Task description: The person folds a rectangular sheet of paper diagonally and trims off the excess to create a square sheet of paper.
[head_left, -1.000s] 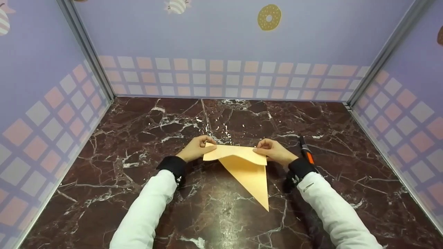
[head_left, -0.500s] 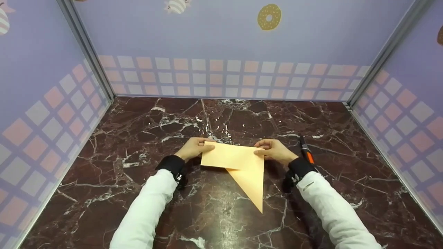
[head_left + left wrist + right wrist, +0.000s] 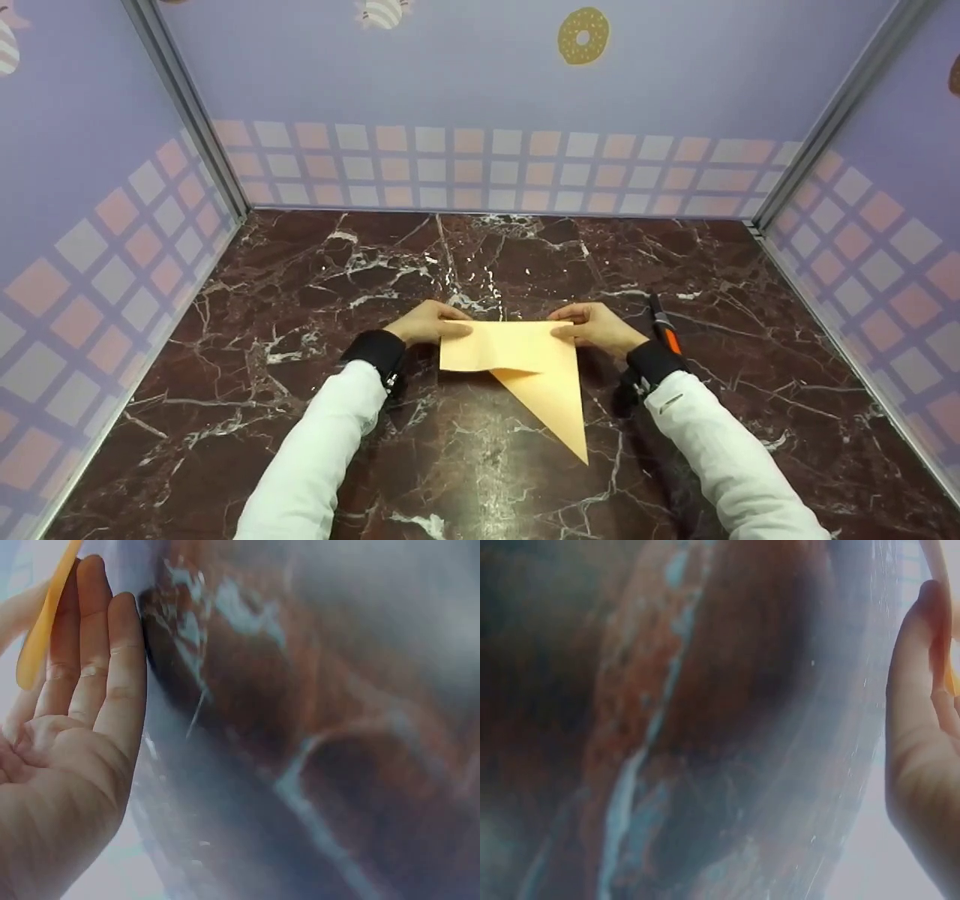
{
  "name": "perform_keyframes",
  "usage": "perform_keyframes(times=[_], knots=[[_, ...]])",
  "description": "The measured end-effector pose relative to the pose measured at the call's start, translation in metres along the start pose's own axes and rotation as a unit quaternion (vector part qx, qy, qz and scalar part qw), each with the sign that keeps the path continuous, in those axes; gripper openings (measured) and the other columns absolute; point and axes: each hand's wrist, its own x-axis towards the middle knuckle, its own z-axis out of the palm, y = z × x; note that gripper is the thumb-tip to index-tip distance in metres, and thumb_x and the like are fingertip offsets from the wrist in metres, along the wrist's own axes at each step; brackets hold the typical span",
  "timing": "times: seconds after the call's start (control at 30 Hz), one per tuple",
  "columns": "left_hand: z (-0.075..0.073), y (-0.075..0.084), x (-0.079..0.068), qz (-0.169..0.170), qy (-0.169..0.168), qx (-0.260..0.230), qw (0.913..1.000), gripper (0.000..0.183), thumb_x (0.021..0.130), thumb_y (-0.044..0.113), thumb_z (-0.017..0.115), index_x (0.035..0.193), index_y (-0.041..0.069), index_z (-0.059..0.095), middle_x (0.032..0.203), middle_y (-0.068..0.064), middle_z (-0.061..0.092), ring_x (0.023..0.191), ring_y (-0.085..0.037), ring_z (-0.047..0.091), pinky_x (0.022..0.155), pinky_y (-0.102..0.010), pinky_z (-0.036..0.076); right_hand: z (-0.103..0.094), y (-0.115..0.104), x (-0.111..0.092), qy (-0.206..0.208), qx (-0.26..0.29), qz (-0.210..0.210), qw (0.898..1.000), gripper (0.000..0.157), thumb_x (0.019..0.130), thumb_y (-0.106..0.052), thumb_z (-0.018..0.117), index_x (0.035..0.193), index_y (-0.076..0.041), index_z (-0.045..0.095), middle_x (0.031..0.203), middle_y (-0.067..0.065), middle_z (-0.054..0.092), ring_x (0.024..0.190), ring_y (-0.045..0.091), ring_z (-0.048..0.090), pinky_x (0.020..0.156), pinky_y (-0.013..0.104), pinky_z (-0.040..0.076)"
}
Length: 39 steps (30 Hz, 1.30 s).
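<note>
A folded sheet of yellow-orange paper [image 3: 525,349] is held between both hands in the head view. Its upper part is a rectangular flap, and a triangular point hangs down from the right side toward the person. My left hand [image 3: 429,322] pinches the upper left corner, thumb on top and fingers behind. At the upper right corner my right hand [image 3: 596,328] pinches the sheet the same way. In the left wrist view the paper's edge [image 3: 43,634] passes between thumb and fingers. Only part of the right hand [image 3: 922,735] shows in the right wrist view.
Right of the right hand, a black and orange pen-like tool [image 3: 664,328] lies on the dark red marbled tabletop [image 3: 300,442]. Purple panels [image 3: 480,82] with pink and white squares enclose the table at the back and both sides.
The paper's front flap, lifted and bent one second ago, has come down flatter over the triangular part. The lower point swung left, then back right. Both hands kept their grip at the corners.
</note>
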Motion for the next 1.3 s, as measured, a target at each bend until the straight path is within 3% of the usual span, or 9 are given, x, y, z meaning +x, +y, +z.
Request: perform_keyframes(times=[0.17, 0.23, 0.37, 0.43, 0.5, 0.6, 0.8, 1.07, 1.3], knots=[[0.007, 0.016, 0.001, 0.038, -0.017, 0.144, 0.9887, 0.035, 0.098, 0.027, 0.067, 0.116, -0.002, 0.075, 0.094, -0.01, 0.076, 0.066, -0.002, 0.051, 0.069, -0.017, 0.047, 0.001, -0.004, -0.001, -0.006, -0.014, -0.002, 1.0, 0.043, 0.096, -0.004, 0.068, 0.135, 0.011, 0.059, 0.104, 0.001, 0.074, 0.085, 0.005, 0.071, 0.074, 0.02, 0.061], [0.01, 0.022, 0.001, 0.028, -0.021, 0.173, 0.9844, 0.035, 0.098, 0.03, 0.066, 0.112, 0.0, 0.077, 0.084, -0.001, 0.072, 0.067, -0.004, 0.05, 0.085, -0.028, 0.052, 0.002, -0.004, -0.001, -0.005, -0.015, 0.003, 1.0, 0.043, 0.096, -0.003, 0.068, 0.135, 0.011, 0.06, 0.103, 0.002, 0.074, 0.085, 0.005, 0.071, 0.074, 0.02, 0.061], [0.015, 0.032, 0.002, 0.008, -0.023, 0.208, 0.9778, 0.035, 0.1, 0.036, 0.064, 0.112, 0.007, 0.079, 0.082, 0.005, 0.068, 0.072, -0.007, 0.049, 0.108, -0.055, 0.044, 0.003, -0.006, -0.001, -0.005, -0.016, 0.014, 1.0, 0.042, 0.095, -0.003, 0.068, 0.134, 0.01, 0.061, 0.101, 0.0, 0.075, 0.084, 0.005, 0.072, 0.074, 0.02, 0.062], [0.018, 0.035, 0.003, 0.016, -0.031, 0.206, 0.9779, 0.036, 0.1, 0.036, 0.063, 0.112, 0.006, 0.078, 0.084, 0.003, 0.069, 0.072, -0.007, 0.049, 0.105, -0.047, 0.047, 0.005, -0.007, -0.001, -0.008, -0.016, 0.016, 1.0, 0.042, 0.095, -0.003, 0.069, 0.134, 0.01, 0.061, 0.1, -0.001, 0.075, 0.084, 0.005, 0.072, 0.074, 0.021, 0.062], [0.02, 0.036, 0.006, 0.029, -0.039, 0.189, 0.9808, 0.035, 0.1, 0.033, 0.064, 0.11, 0.002, 0.078, 0.083, 0.003, 0.067, 0.068, -0.005, 0.048, 0.085, -0.028, 0.051, 0.006, -0.009, 0.0, -0.012, -0.02, 0.014, 1.0, 0.041, 0.095, -0.004, 0.069, 0.134, 0.01, 0.061, 0.101, 0.0, 0.075, 0.085, 0.005, 0.072, 0.075, 0.021, 0.062], [0.023, 0.036, 0.008, 0.051, -0.038, 0.158, 0.9855, 0.032, 0.098, 0.025, 0.067, 0.104, -0.005, 0.077, 0.076, 0.004, 0.065, 0.063, -0.002, 0.047, 0.06, -0.015, 0.04, 0.007, -0.012, 0.0, -0.019, -0.024, 0.016, 0.999, 0.041, 0.095, -0.005, 0.069, 0.134, 0.008, 0.062, 0.104, 0.002, 0.076, 0.087, 0.005, 0.073, 0.077, 0.022, 0.063], [0.024, 0.033, 0.006, 0.106, -0.004, 0.158, 0.9818, 0.027, 0.094, 0.02, 0.073, 0.094, -0.007, 0.077, 0.081, -0.007, 0.072, 0.066, -0.001, 0.045, 0.063, -0.012, 0.036, 0.01, -0.017, 0.001, -0.033, -0.031, 0.027, 0.999, 0.042, 0.094, -0.006, 0.068, 0.133, 0.006, 0.064, 0.113, 0.009, 0.076, 0.089, 0.006, 0.073, 0.079, 0.023, 0.062], [0.02, 0.035, 0.008, 0.091, -0.016, 0.132, 0.9869, 0.027, 0.094, 0.023, 0.074, 0.101, -0.003, 0.078, 0.092, -0.012, 0.078, 0.065, 0.0, 0.051, 0.065, -0.012, 0.041, 0.016, -0.036, 0.008, -0.046, -0.191, -0.049, 0.979, 0.029, 0.098, -0.021, 0.069, 0.116, 0.0, 0.077, 0.104, 0.019, 0.078, 0.069, -0.001, 0.062, 0.064, 0.015, 0.05], [0.019, 0.037, 0.012, 0.115, -0.034, 0.137, 0.9833, 0.026, 0.096, 0.021, 0.071, 0.102, -0.004, 0.076, 0.099, -0.018, 0.078, 0.069, 0.001, 0.053, 0.068, -0.012, 0.044, 0.02, -0.046, 0.015, -0.06, -0.231, -0.085, 0.967, 0.024, 0.097, -0.018, 0.07, 0.108, 0.002, 0.078, 0.1, 0.019, 0.078, 0.069, -0.002, 0.057, 0.066, 0.014, 0.045]])
